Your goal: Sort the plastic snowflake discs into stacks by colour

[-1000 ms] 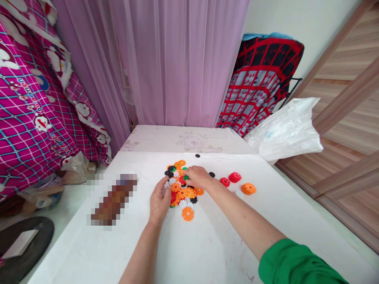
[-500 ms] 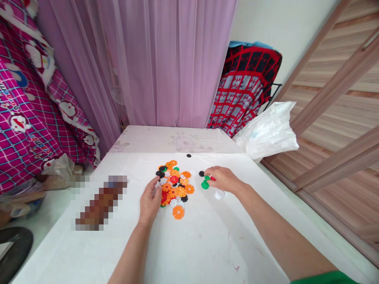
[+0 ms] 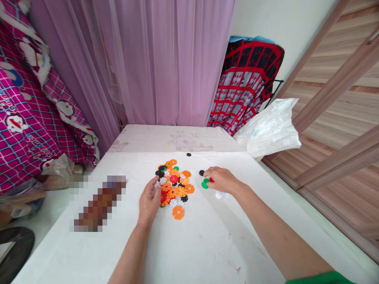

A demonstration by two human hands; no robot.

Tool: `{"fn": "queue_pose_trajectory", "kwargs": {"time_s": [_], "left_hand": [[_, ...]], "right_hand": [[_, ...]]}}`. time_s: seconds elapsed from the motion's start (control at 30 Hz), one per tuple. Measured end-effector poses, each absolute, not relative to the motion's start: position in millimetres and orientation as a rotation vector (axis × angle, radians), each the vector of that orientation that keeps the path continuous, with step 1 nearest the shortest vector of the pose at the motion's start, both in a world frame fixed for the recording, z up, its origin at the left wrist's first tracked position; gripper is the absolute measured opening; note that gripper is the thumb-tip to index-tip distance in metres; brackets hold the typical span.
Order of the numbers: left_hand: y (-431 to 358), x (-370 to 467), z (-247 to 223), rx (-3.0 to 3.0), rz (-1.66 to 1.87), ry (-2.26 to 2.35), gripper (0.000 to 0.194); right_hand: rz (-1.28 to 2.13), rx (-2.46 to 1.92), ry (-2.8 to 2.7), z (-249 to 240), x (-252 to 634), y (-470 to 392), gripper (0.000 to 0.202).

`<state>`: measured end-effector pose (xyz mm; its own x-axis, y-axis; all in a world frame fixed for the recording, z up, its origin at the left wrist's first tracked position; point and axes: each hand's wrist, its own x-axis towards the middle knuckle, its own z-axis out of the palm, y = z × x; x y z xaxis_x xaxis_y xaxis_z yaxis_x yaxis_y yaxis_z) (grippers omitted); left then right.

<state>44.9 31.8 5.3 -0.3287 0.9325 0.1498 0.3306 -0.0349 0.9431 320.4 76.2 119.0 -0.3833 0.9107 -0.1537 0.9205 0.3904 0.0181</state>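
A heap of flower-shaped plastic discs [image 3: 181, 192], mostly orange with red, white, black and green ones, lies on the white-covered table. At its left edge rests my left hand [image 3: 149, 201], thumb and fingers apart, gripping nothing visible. My right hand [image 3: 222, 180] is right of the heap with its fingers bent down and closed around a green disc [image 3: 205, 183]. A bit of a red disc [image 3: 211, 180] shows between thumb and fingers. Beside the fingertips lies a black disc [image 3: 201, 172]. Whitish discs [image 3: 219, 195] lie below the right hand. The right fingertips are partly hidden.
A lone black disc [image 3: 188, 154] lies beyond the heap, and an orange disc [image 3: 178, 213] at its near edge. A blurred-out patch [image 3: 100, 203] covers something at the left. A white plastic bag [image 3: 269, 130] stands by the table's far right edge.
My right hand has shifted only slightly, and the green pieces at its fingertips now look closer together, with less green showing. My left hand stays by the heap. The view has tilted a little.
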Motion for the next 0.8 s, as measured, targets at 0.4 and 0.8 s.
{"fn": "queue_pose_trajectory", "kwargs": {"time_s": [0.4, 0.8], "left_hand": [[32, 46, 5, 1.271, 1.445, 1.661, 0.043], [32, 48, 3, 1.270, 1.423, 1.665, 0.041]], "right_hand": [[-0.060, 1.507, 2.568, 104, 239, 144, 0.048], [-0.053, 1.319, 2.485, 96, 207, 170, 0.035]]}}
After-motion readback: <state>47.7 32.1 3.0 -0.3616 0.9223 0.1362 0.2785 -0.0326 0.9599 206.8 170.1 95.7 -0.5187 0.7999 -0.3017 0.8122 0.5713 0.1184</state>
